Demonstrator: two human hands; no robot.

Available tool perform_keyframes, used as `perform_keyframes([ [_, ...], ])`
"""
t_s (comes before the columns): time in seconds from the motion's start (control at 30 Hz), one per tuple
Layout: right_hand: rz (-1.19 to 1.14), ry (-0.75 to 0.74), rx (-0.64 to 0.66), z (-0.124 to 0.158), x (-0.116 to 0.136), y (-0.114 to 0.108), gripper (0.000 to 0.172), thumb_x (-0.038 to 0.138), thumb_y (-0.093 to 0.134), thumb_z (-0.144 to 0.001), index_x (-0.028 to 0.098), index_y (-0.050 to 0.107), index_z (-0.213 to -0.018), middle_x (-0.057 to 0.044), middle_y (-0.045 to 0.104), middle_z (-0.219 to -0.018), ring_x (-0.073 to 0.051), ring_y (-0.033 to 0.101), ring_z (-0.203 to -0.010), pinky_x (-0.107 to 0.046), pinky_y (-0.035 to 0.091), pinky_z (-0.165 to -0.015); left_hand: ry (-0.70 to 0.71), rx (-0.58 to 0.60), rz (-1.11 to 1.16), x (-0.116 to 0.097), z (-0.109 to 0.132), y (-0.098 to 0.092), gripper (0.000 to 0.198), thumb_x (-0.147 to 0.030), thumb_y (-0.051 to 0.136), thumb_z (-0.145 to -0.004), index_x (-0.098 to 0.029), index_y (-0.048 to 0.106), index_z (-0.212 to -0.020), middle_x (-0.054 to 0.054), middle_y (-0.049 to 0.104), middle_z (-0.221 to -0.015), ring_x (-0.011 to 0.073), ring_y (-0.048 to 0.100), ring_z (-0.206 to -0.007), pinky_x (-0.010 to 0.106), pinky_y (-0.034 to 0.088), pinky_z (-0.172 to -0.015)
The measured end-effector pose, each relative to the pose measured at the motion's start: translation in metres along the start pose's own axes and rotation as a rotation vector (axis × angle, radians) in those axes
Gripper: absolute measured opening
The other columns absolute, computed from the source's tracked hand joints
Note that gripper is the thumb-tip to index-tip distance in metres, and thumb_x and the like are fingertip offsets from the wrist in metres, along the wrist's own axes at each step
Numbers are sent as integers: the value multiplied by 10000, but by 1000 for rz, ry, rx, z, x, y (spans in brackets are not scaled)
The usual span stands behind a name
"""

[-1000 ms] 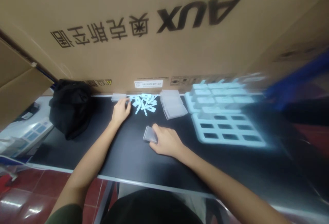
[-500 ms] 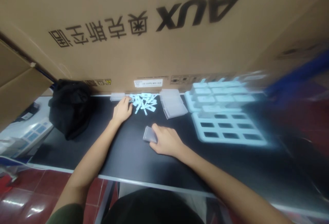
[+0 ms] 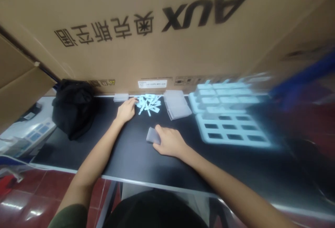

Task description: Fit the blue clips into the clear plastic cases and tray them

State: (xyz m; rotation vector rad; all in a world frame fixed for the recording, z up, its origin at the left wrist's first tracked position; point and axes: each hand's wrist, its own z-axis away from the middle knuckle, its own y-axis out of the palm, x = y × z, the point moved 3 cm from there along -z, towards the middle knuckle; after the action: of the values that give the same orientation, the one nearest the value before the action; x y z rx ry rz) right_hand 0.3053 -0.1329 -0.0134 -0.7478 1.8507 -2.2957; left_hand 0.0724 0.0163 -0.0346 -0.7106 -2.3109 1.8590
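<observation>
My right hand [image 3: 170, 141] is closed round a small stack of translucent plastic pieces [image 3: 153, 136], held over the middle of the black table [image 3: 146, 165]. My left hand [image 3: 127, 110] reaches to the left edge of a pile of light blue zipper-pull-like pieces [image 3: 149, 103]; its fingertips touch the pile, and whether they grip a piece is too small to tell. Just right of the pile lies a stack of translucent sheets [image 3: 178, 105]. A smaller translucent stack [image 3: 121, 97] sits behind my left hand.
Light blue trays with rectangular slots [image 3: 229, 136] stand on the right, the rear one filled with upright blocks. A black cloth bag [image 3: 73, 109] lies at the left. A large cardboard box [image 3: 162, 53] rises along the table's back edge.
My left hand's fingertips have moved slightly right, further into the blue pile. My right hand keeps its hold on the translucent pieces. The view has shifted slightly.
</observation>
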Motion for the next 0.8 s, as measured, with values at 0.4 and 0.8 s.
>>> perform_keyframes([
  [0.4, 5, -33, -5, 1, 0, -3, 373, 419, 579, -888, 188, 570, -1180, -117, 755, -1074, -297, 727, -961, -345, 450, -728, -58, -51, 18, 0, 4, -3, 322, -158, 456, -989, -282, 700, -1160, 88, 629, -1266, 254, 709, -994, 393, 611, -879],
  [0.8, 10, -32, -6, 0, -1, -1, 383, 425, 572, -890, 182, 564, -1187, -119, 755, -1103, -303, 731, -973, -341, 442, -712, -96, -81, -16, -5, 3, -5, 472, -246, 478, -1026, -312, 551, -1488, 79, 656, -1454, 314, 696, -1220, 448, 611, -980],
])
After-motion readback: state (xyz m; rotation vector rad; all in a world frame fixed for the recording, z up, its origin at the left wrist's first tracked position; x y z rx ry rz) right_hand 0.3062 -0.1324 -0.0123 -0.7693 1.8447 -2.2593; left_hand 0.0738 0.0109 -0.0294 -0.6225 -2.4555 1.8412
